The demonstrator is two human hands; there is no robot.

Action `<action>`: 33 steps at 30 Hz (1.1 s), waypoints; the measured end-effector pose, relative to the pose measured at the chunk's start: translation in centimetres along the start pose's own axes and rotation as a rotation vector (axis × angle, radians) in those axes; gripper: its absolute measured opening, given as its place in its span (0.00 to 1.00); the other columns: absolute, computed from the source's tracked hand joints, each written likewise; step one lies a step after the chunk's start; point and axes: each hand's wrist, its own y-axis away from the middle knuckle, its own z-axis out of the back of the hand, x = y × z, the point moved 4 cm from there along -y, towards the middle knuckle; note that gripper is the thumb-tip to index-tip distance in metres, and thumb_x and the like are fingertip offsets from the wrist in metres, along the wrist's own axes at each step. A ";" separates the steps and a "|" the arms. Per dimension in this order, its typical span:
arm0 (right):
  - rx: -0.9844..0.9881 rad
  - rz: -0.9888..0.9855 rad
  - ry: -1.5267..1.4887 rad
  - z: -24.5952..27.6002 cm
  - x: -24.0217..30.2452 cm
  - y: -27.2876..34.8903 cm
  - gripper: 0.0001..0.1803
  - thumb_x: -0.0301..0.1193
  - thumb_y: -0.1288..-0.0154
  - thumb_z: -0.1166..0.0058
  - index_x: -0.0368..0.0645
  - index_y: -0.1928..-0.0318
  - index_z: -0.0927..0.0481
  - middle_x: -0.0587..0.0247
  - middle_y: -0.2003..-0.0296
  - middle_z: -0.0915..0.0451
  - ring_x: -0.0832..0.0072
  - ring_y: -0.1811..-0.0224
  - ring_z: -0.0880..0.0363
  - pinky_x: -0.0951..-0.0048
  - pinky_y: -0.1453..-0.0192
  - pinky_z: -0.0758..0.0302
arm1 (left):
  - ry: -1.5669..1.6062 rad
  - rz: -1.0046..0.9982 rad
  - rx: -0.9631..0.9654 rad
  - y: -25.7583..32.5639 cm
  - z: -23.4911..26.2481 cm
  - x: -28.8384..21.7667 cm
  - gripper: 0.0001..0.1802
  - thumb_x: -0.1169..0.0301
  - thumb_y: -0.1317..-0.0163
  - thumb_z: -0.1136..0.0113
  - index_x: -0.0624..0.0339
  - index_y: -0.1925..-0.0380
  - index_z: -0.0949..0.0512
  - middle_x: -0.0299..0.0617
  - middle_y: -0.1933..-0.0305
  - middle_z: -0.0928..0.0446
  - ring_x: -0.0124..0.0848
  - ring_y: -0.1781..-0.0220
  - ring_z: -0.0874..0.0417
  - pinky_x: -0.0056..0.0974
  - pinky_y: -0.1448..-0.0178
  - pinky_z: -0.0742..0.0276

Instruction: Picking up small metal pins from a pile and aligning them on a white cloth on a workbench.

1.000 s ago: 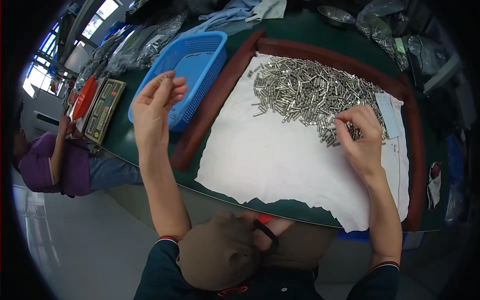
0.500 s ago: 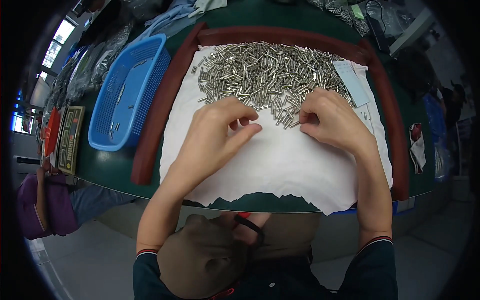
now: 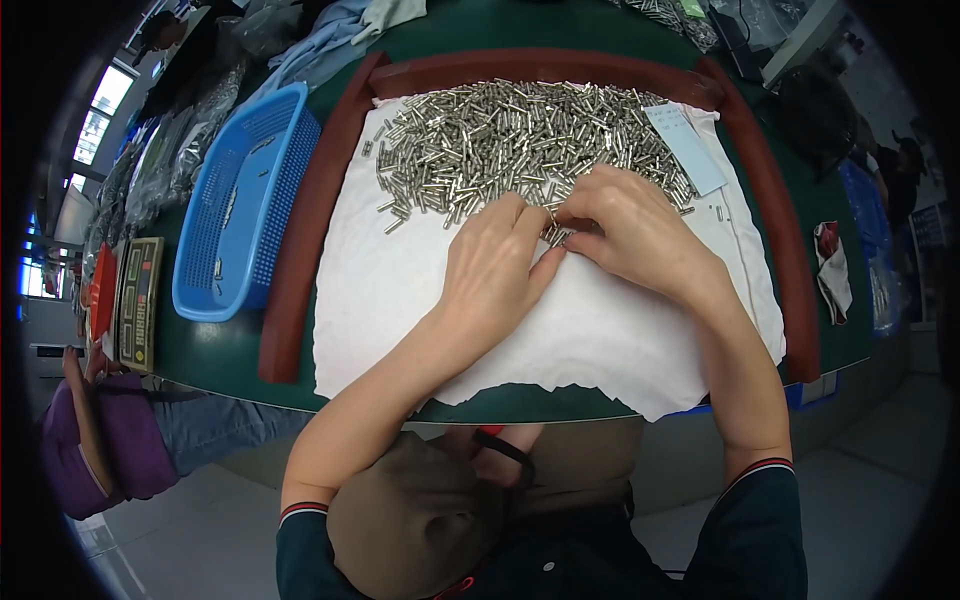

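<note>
A wide heap of small silvery metal pins (image 3: 500, 140) is spread over a white cloth (image 3: 430, 350). My left hand (image 3: 495, 262) and my right hand (image 3: 635, 228) meet at the heap's near edge, fingertips almost touching. A few pins show between them, with the fingers and thumbs of both hands curled in around these. Exactly which pins each hand grips is partly hidden behind the fingers. Several loose pins lie just left of my left hand on the cloth.
Dark red wooden bars (image 3: 300, 250) frame the cloth on three sides. On the left stands a blue plastic basket (image 3: 290, 190) holding a few pins, beside a calculator-like device (image 3: 140, 300). A pale blue paper slip (image 3: 685, 150) rests at the heap's right. Another person in purple (image 3: 130, 435) is at far left.
My hands have come together: the left moved right, the right moved left. Pins that lay apart between them are now gathered at their fingertips. The view has shifted slightly.
</note>
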 end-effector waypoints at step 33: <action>0.302 -0.047 -0.025 -0.5 2.1 0.5 0.06 0.28 0.45 0.41 0.38 0.72 0.20 0.53 0.71 0.21 0.57 0.61 0.21 0.58 0.53 0.26 | 0.253 0.042 0.149 1.8 2.2 2.2 0.15 0.75 0.48 0.34 0.66 0.60 0.20 0.43 0.65 0.25 0.34 0.66 0.23 0.35 0.62 0.26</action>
